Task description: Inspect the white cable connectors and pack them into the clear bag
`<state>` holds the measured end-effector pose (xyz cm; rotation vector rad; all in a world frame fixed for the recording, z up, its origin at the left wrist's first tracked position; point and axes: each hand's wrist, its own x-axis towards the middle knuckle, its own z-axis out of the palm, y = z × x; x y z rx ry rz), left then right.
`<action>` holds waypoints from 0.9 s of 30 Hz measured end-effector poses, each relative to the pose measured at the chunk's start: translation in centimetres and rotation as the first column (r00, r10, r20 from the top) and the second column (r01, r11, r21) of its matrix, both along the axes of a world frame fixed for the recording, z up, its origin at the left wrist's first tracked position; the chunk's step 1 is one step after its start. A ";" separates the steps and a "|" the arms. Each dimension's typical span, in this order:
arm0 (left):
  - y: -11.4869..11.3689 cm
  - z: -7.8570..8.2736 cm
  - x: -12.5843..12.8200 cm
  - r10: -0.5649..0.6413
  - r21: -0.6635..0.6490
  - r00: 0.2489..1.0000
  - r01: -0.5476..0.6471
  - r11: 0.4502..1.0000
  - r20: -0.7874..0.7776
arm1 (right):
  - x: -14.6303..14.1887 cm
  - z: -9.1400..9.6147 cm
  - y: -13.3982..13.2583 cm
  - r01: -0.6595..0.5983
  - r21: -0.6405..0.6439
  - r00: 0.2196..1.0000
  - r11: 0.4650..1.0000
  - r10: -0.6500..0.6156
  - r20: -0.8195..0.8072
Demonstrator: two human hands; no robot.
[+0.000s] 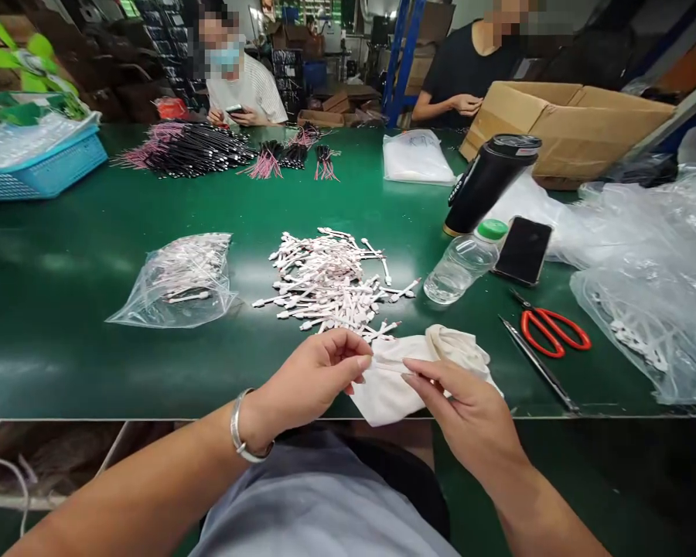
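Between my two hands, over a white cloth, stretches a thin white piece like the short white cables on the table. It hardly stands out against the cloth. My left hand, with a silver bangle at the wrist, pinches one end between thumb and fingers. The thumb and index finger of my right hand are closed at the other end. Just beyond lies a loose pile of short white cables with small connectors. A clear plastic bag of similar white pieces lies to the left.
Right of the cloth lie tweezers, red-handled scissors, a water bottle, a phone and a black tumbler. Plastic bags and a carton stand farther right. Black cable bundles lie at the back, near two people.
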<state>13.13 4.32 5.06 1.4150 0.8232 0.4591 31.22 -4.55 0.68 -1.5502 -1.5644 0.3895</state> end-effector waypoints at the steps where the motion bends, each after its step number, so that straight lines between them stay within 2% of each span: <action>1: -0.2 -0.5 0.2 -0.017 0.071 0.999 0.020 0.997 -0.038 | 0.4 -0.2 -0.1 -0.014 -0.006 0.999 1.000 0.014 0.032; 3: -0.6 -1.5 0.5 -0.035 0.288 0.989 0.076 0.955 -0.145 | 1.1 -0.7 -0.3 -0.065 -0.026 0.991 0.998 0.068 0.115; 5: -1.0 -2.7 0.7 -0.033 0.508 0.967 0.162 0.846 -0.254 | 1.6 -1.2 -0.3 -0.109 -0.060 0.971 0.992 0.119 0.207; 7: -1.3 -3.7 0.7 -0.029 0.644 0.941 0.254 0.722 -0.338 | 1.9 -1.6 -0.3 -0.137 -0.108 0.944 0.985 0.163 0.287; 9: -1.5 -4.4 0.8 -0.008 0.707 0.919 0.309 0.637 -0.394 | 2.2 -1.6 -0.4 -0.143 -0.121 0.928 0.982 0.175 0.328; 11: -1.6 -4.9 0.8 0.020 0.732 0.906 0.328 0.597 -0.423 | 2.8 -1.3 -0.3 -0.085 -0.044 0.934 0.995 0.095 0.344; 13: -1.6 -5.1 0.6 0.036 0.745 0.906 0.323 0.584 -0.421 | 3.5 -0.9 -0.2 0.064 0.082 0.921 0.995 -0.090 0.379; 16: -1.7 -5.1 0.2 0.051 0.767 0.922 0.288 0.574 -0.384 | 4.6 -0.9 0.5 0.279 0.172 0.798 0.945 -0.328 0.505; 18: -2.0 -5.1 -0.3 0.087 0.797 0.930 0.256 0.547 -0.358 | 5.1 -1.3 1.1 0.347 0.136 0.727 0.928 -0.357 0.586; 20: -2.4 -5.2 -0.7 0.109 0.826 0.928 0.258 0.501 -0.356 | 5.5 -2.0 1.6 0.368 0.060 0.723 0.928 -0.326 0.609; 22: -2.7 -5.4 -1.0 0.096 0.839 0.921 0.297 0.455 -0.378 | 6.0 -2.5 1.9 0.372 0.017 0.800 0.928 -0.330 0.501; 24: -2.8 -5.7 -1.2 0.076 0.851 0.916 0.331 0.408 -0.393 | 6.8 -2.8 2.0 0.415 0.045 0.877 0.909 -0.413 0.245; 25: -2.9 -5.8 -1.2 0.076 0.861 0.918 0.334 0.383 -0.389 | 7.3 -2.8 1.9 0.463 0.076 0.878 0.883 -0.468 0.094; 27: -2.8 -5.9 -1.3 0.084 0.882 0.925 0.321 0.345 -0.370 | 8.5 -2.3 1.7 0.578 0.137 0.814 0.804 -0.558 -0.160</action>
